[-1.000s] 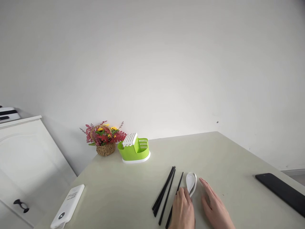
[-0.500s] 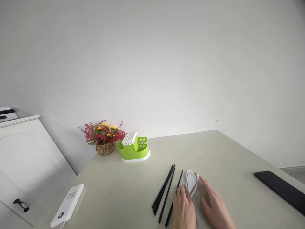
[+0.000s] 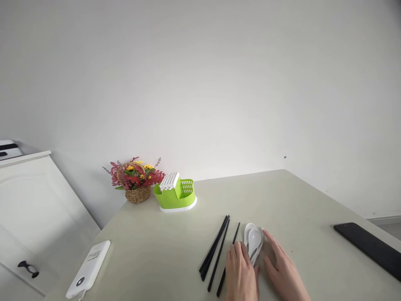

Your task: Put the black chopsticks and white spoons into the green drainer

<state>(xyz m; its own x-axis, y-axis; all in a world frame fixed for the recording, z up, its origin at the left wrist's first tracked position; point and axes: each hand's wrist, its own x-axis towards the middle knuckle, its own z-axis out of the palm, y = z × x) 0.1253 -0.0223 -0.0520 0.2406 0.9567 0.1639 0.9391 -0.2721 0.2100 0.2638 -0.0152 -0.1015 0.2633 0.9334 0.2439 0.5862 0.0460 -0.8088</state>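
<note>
Two white ceramic spoons (image 3: 253,240) lie stacked on the pale table, bowls pointing away from me. My left hand (image 3: 241,274) rests flat just left of them, fingertips touching the spoon handles. My right hand (image 3: 283,274) lies flat on the right side, its fingers beside the spoons. Several black chopsticks (image 3: 217,251) lie in a loose bundle left of the spoons, one running under my left hand. Neither hand grips anything.
A green and white cutlery holder (image 3: 175,193) stands at the back of the table next to a wicker basket of flowers (image 3: 136,180). A white power bank (image 3: 89,268) lies front left, a black flat object (image 3: 369,247) at the right edge. A white cabinet (image 3: 34,200) stands left.
The spoons have shifted slightly so the two bowls show side by side. Both hands have crept a little forward around them.
</note>
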